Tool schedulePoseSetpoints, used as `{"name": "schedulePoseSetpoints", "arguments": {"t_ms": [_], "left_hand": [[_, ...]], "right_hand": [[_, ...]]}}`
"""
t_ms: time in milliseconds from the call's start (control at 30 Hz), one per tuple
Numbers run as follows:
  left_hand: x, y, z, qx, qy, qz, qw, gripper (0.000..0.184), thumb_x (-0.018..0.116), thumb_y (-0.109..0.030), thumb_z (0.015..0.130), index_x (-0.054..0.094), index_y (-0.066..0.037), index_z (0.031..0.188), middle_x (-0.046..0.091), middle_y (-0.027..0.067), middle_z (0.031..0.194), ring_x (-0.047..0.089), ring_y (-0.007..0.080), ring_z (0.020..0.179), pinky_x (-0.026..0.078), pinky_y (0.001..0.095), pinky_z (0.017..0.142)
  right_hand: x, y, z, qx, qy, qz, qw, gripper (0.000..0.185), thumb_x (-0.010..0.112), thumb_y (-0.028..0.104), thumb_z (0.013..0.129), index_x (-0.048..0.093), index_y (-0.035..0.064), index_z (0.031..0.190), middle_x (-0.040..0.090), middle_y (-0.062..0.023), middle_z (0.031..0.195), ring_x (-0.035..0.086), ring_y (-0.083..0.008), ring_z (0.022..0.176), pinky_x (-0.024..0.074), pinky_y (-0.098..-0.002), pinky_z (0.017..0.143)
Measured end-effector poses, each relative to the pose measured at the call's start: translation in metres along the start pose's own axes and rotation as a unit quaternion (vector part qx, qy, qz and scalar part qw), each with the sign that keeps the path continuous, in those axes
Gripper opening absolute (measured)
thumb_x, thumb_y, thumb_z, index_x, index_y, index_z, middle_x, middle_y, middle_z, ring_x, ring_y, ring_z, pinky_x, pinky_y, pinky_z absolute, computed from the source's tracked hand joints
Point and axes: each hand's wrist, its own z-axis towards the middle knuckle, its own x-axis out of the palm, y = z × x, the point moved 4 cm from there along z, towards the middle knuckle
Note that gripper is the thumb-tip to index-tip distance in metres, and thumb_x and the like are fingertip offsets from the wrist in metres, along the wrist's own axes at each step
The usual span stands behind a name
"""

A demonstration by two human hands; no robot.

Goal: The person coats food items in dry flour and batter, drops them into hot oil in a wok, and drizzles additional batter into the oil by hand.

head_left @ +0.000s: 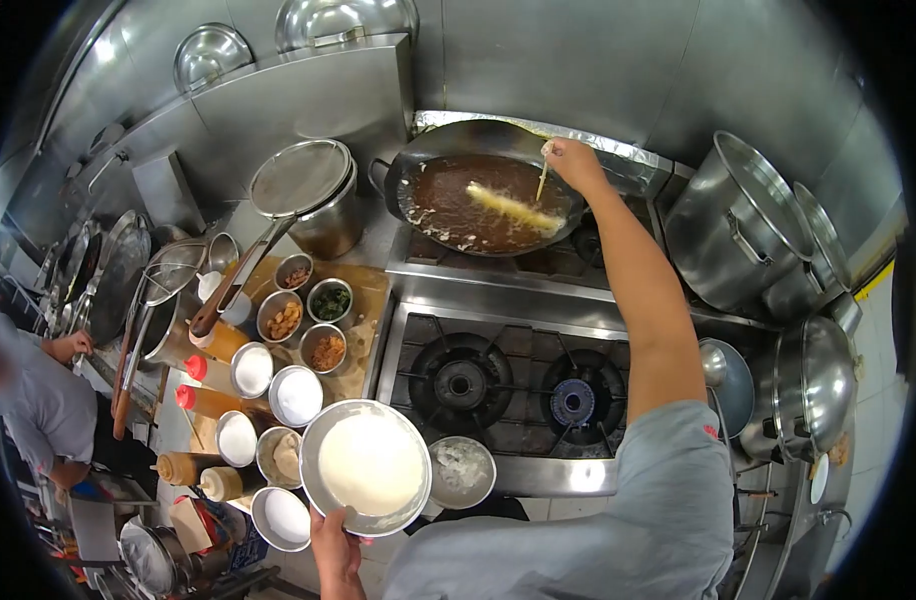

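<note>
Frying judged in hand at the wok [456,140].
A pale piece [547,148] is pinched above the wok by the right hand [576,166]; the batter bowl [383,524], nearside, is gripped by the left hand [335,545]. Careful release seems required.

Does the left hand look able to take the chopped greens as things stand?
Probably not: the left hand is occupied holding the large bowl of pale mixture, which lies between that hand and the chopped greens in this view. Nothing appears to cover the greens, though.
</note>
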Motion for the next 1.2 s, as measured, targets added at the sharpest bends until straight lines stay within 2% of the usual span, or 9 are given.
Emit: {"name": "schedulePoseSetpoints", "arguments": {"t_ms": [267, 433, 533, 667, 867, 967, 1167, 1200], "left_hand": [[0.002, 0.001, 0.0, -0.003, -0.017, -0.006, 1.0, 0.046, 0.039, 0.002, 0.079, 0.038, 0.002, 0.125, 0.06, 0.0183, 0.092, 0.061, 0.0228, 0.053, 0.047, 0.0263, 0.033], [0.003, 0.002, 0.002, -0.006, -0.024, -0.01, 1.0, 0.044, 0.041, 0.001, 0.078, 0.039, 0.002, 0.122, 0.06, 0.0178, 0.089, 0.059, 0.0222, 0.052, 0.045, 0.0266, 0.032], [0.008, 0.0, 0.002, -0.003, -0.032, -0.002, 0.999, 0.044, 0.04, 0.001, 0.078, 0.04, 0.001, 0.122, 0.059, 0.0164, 0.084, 0.055, 0.0205, 0.047, 0.04, 0.0274, 0.032], [0.011, -0.003, 0.002, -0.003, -0.026, 0.002, 1.0, 0.045, 0.04, 0.001, 0.078, 0.039, 0.001, 0.123, 0.059, 0.0165, 0.083, 0.054, 0.0204, 0.047, 0.04, 0.0276, 0.032], [0.011, 0.0, 0.0, -0.005, -0.028, 0.0, 1.0, 0.046, 0.041, 0.001, 0.079, 0.039, 0.001, 0.124, 0.059, 0.0167, 0.084, 0.054, 0.0209, 0.047, 0.041, 0.0278, 0.032], [0.007, 0.002, -0.001, -0.007, -0.029, -0.002, 1.0, 0.046, 0.041, 0.001, 0.078, 0.039, 0.0, 0.125, 0.058, 0.0167, 0.086, 0.055, 0.0213, 0.047, 0.041, 0.028, 0.032], [0.003, 0.003, -0.006, -0.002, -0.036, -0.009, 0.999, 0.047, 0.041, 0.001, 0.078, 0.039, 0.0, 0.125, 0.058, 0.0165, 0.089, 0.056, 0.0215, 0.05, 0.041, 0.0282, 0.032], [0.004, 0.002, -0.007, -0.001, -0.041, -0.009, 0.999, 0.047, 0.041, 0.001, 0.078, 0.039, 0.0, 0.125, 0.059, 0.0165, 0.09, 0.056, 0.0215, 0.05, 0.041, 0.0282, 0.032]], "right_hand": [[-0.006, 0.015, -0.009, 0.031, 0.045, -0.006, 0.998, 0.02, 0.06, 0.021, 0.08, 0.064, 0.0097, 0.095, 0.065, -0.0122, 0.088, 0.063, -0.0272, 0.082, 0.0478, -0.0352, 0.072], [-0.017, 0.022, -0.013, -0.01, 0.023, 0.035, 0.999, 0.023, 0.06, 0.021, 0.08, 0.065, 0.0085, 0.099, 0.065, -0.0124, 0.089, 0.063, -0.0256, 0.083, 0.0482, -0.034, 0.074], [-0.031, 0.037, -0.016, -0.021, 0.013, 0.022, 0.999, 0.022, 0.06, 0.021, 0.08, 0.065, 0.009, 0.098, 0.066, -0.0125, 0.091, 0.064, -0.0257, 0.083, 0.049, -0.0348, 0.073], [-0.035, 0.051, -0.015, -0.068, -0.001, 0.051, 0.996, 0.019, 0.059, 0.02, 0.081, 0.065, 0.01, 0.096, 0.065, -0.013, 0.092, 0.064, -0.0272, 0.083, 0.0492, -0.0361, 0.073], [-0.023, 0.054, -0.003, -0.08, 0.032, 0.034, 0.996, 0.017, 0.06, 0.017, 0.081, 0.064, 0.0082, 0.095, 0.063, -0.0121, 0.093, 0.063, -0.0278, 0.081, 0.0482, -0.0374, 0.07], [-0.008, 0.042, -0.002, -0.01, 0.064, 0.028, 0.998, 0.017, 0.061, 0.017, 0.08, 0.064, 0.0076, 0.094, 0.064, -0.0129, 0.091, 0.063, -0.0278, 0.081, 0.0482, -0.0371, 0.07], [0.01, 0.027, -0.008, 0.01, 0.088, 0.038, 0.995, 0.02, 0.062, 0.017, 0.078, 0.064, 0.0078, 0.095, 0.065, -0.0147, 0.088, 0.063, -0.0305, 0.083, 0.0484, -0.0394, 0.073], [0.011, 0.028, -0.008, -0.009, 0.079, 0.027, 0.996, 0.02, 0.062, 0.019, 0.078, 0.064, 0.0083, 0.095, 0.065, -0.0135, 0.087, 0.063, -0.0283, 0.081, 0.0482, -0.0373, 0.073]]}}
